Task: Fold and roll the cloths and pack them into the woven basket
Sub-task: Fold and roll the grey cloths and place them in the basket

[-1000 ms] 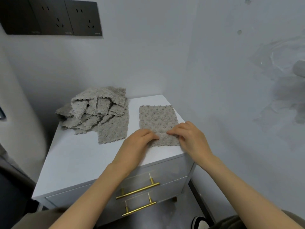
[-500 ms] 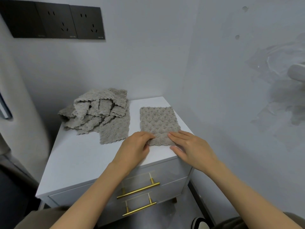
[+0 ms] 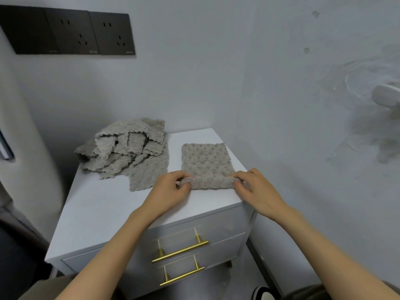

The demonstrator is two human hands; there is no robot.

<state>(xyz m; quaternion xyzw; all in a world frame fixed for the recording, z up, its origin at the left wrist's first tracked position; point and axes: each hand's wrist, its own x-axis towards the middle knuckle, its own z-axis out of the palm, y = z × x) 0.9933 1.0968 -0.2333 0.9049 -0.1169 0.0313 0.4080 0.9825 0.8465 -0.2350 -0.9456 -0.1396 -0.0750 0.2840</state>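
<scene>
A folded grey textured cloth lies flat on the right side of the white cabinet top. Its near edge is turned up into a short roll. My left hand pinches the left end of that roll. My right hand pinches the right end, fingers curled over it. A loose pile of grey cloths sits at the back left of the top. No woven basket is in view.
The cabinet stands in a wall corner, walls close behind and to the right. Two drawers with brass bar handles face me. Black wall sockets hang above. A shoe shows on the floor at the bottom right.
Both hands moved apart from the middle of the cloth's near edge to its two ends. The flat near edge is now curled up into the start of a roll.
</scene>
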